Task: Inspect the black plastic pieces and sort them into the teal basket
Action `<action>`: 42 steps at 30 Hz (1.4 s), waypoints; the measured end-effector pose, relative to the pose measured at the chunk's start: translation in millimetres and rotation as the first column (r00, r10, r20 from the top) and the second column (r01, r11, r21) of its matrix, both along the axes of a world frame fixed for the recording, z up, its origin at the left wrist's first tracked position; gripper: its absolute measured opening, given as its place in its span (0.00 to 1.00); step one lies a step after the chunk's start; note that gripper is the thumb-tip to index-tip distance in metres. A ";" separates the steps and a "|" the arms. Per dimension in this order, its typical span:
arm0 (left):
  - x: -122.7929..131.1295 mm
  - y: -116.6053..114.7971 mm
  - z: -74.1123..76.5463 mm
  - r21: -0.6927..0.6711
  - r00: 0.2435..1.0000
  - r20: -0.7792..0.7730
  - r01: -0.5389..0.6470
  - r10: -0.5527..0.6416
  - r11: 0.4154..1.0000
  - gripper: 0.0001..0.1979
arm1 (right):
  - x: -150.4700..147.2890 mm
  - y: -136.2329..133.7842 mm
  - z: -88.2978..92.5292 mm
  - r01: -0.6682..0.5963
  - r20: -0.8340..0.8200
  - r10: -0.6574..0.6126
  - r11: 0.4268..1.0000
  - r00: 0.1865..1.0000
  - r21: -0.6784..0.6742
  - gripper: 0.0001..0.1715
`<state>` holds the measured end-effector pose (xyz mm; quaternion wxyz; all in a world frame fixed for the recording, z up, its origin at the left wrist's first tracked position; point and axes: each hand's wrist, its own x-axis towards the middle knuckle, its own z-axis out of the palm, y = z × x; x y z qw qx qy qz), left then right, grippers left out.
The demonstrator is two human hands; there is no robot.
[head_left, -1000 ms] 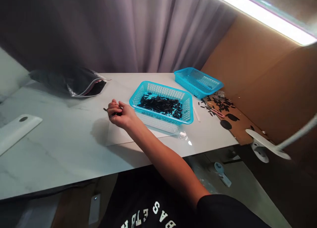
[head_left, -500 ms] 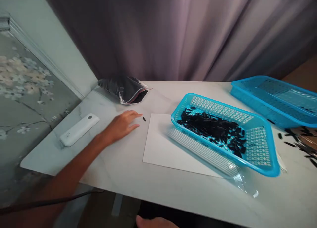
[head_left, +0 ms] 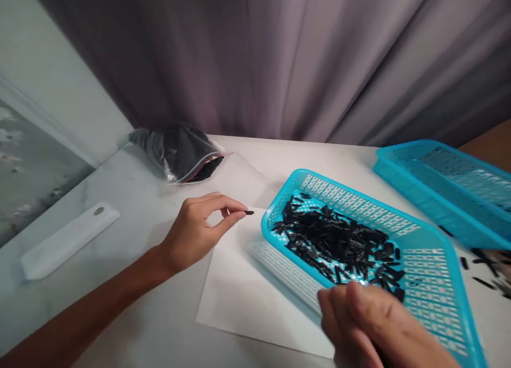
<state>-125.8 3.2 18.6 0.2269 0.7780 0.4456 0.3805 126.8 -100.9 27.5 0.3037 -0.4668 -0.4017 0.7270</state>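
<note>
"What do we see?"

"Our left hand (head_left: 195, 235) pinches a small black piece (head_left: 249, 212) above white paper (head_left: 239, 309)."

"And our right hand (head_left: 359, 325)?"

"It curls by the blue basket (head_left: 429, 304) of black pieces (head_left: 335, 245). We cannot tell if it holds anything."

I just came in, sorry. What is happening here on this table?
One person is working with bare hands. The left hand pinches a small black piece above a white paper sheet. The right hand is at the near rim of a turquoise mesh basket that holds many similar black pieces. A second turquoise basket sits behind it.
</note>
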 end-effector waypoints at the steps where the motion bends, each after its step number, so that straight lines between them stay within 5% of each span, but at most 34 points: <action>1: 12.9 0.5 9.9 0.000 0.999 0.042 0.013 -0.013 1.000 0.03 | 11.0 10.2 9.8 0.062 0.079 -0.072 0.992 0.994 0.113 0.38; 5: 58.1 10.5 33.5 -0.094 0.973 0.213 0.113 -0.091 0.989 0.03 | 40.1 50.4 37.0 0.087 0.379 -0.382 0.792 0.843 0.605 0.24; 8: 83.9 17.1 36.5 -0.151 0.945 0.288 0.205 -0.155 0.967 0.04 | 46.7 65.2 34.9 -0.001 0.416 -0.467 0.664 0.780 0.748 0.17; 10: 97.6 18.3 34.9 -0.187 0.937 0.288 0.257 -0.197 0.948 0.04 | 49.4 65.5 23.9 -0.049 0.424 -0.450 0.639 0.786 0.768 0.14; 15: 121.7 17.8 32.2 -0.283 0.933 0.283 0.301 -0.221 0.911 0.05 | 57.8 55.7 2.2 -0.066 0.428 -0.428 0.642 0.796 0.764 0.11; 28: 137.2 16.7 18.9 -0.474 0.906 0.384 0.357 -0.176 0.805 0.07 | 71.4 64.1 0.2 -0.011 0.409 -0.415 0.690 0.813 0.724 0.03; 36: 134.3 13.1 19.1 -0.344 0.947 0.297 0.225 -0.122 0.912 0.02 | 70.5 64.5 1.8 0.000 0.405 -0.404 0.709 0.820 0.706 0.03; 42: 133.0 12.2 22.1 -0.330 0.954 0.269 0.216 -0.128 0.919 0.02 | 69.7 63.9 3.0 -0.006 0.423 -0.405 0.716 0.811 0.698 0.03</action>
